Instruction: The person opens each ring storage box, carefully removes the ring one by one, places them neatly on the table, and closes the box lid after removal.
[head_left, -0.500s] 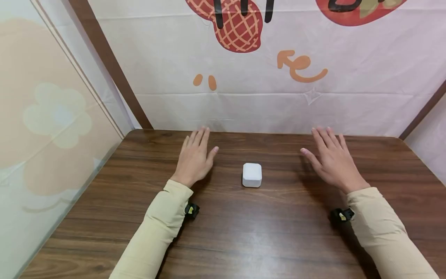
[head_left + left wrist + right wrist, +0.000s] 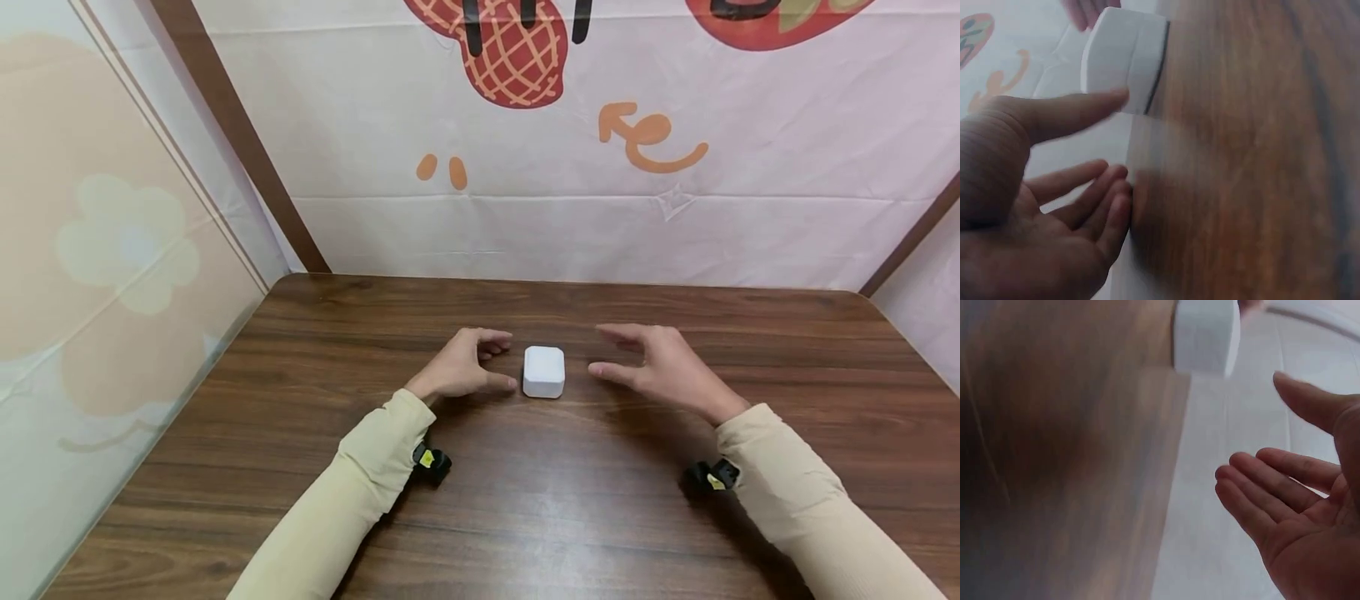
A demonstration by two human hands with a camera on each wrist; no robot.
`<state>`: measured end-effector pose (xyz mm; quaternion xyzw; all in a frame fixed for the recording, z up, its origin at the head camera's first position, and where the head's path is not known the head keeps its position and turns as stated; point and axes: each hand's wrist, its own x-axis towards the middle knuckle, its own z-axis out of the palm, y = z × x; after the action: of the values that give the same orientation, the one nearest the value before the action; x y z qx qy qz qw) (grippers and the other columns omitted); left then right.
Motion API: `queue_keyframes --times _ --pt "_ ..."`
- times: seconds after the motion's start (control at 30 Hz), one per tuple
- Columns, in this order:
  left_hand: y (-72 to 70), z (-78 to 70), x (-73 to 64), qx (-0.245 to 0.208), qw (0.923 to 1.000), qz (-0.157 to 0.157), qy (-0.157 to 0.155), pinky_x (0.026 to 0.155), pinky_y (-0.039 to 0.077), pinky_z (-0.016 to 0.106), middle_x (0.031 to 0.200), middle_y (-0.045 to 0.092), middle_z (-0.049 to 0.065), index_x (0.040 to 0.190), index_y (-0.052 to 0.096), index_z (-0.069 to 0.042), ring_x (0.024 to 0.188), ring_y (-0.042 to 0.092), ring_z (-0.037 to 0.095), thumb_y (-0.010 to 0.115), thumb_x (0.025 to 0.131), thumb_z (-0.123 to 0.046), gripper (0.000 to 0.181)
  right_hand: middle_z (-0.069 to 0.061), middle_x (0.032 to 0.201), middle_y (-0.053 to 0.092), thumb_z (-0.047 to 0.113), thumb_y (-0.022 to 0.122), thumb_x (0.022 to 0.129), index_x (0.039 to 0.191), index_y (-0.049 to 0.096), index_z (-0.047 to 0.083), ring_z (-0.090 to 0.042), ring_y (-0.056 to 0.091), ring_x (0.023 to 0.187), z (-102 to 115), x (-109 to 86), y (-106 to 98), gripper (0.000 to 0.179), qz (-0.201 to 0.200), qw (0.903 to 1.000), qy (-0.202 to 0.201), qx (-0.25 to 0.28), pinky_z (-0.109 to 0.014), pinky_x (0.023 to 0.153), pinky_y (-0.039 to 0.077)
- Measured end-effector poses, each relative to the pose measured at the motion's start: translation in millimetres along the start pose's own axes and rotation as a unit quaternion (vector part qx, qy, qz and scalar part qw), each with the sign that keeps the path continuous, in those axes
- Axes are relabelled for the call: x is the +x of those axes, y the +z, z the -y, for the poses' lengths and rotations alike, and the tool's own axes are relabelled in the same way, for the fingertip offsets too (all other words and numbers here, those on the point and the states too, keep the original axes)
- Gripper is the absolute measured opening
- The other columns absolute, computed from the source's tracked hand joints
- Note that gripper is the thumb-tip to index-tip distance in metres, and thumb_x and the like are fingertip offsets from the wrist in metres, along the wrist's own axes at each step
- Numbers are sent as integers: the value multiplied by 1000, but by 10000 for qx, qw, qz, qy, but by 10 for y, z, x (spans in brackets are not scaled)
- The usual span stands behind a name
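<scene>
A small white box [image 2: 543,372] with rounded corners sits on the wooden table between the two hands. Just left of it is my left hand [image 2: 467,363], thumb and fingers spread apart, fingertips close to the box's side. On the other side my right hand [image 2: 663,367] faces it with thumb and fingers parted, a wider gap from the box. Neither hand holds anything. In the left wrist view the box [image 2: 1124,53] lies beyond the thumb; the right wrist view has the box [image 2: 1205,337] at its top edge, past the fingertips.
The brown wood-grain table [image 2: 555,500] ends at a pale printed cloth [image 2: 540,233] hanging behind it. Another printed cloth [image 2: 127,350] runs along the left side. A small black device [image 2: 432,463] sits at the left wrist, and another device [image 2: 711,477] at the right.
Both hands have come inward toward the box and turned from lying flat, palms down, to facing each other with thumbs apart from fingers. The box has stayed in place.
</scene>
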<state>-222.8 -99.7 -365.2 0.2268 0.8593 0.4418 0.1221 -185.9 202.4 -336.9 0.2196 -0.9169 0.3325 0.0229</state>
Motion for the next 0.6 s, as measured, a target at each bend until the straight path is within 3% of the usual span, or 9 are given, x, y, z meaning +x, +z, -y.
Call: queue_keyframes --times 0.23,0.6 --pt "150 -69 88 -290 9991 309 -24 98 48 33 123 66 11 132 62 5 110 58 22 93 71 -9 70 -15 137 62 39 86 82 138 60 1 -32 60 124 114 79 209 73 571 9973 81 459 -51 99 50" --pt "207 -92 130 -401 9989 187 -136 95 49 33 115 68 10 117 71 5 104 59 22 93 67 -1 55 -17 131 65 31 88 80 137 60 -2 -31 65 117 210 187 342 72 826 9945 -12 642 -46 93 54"
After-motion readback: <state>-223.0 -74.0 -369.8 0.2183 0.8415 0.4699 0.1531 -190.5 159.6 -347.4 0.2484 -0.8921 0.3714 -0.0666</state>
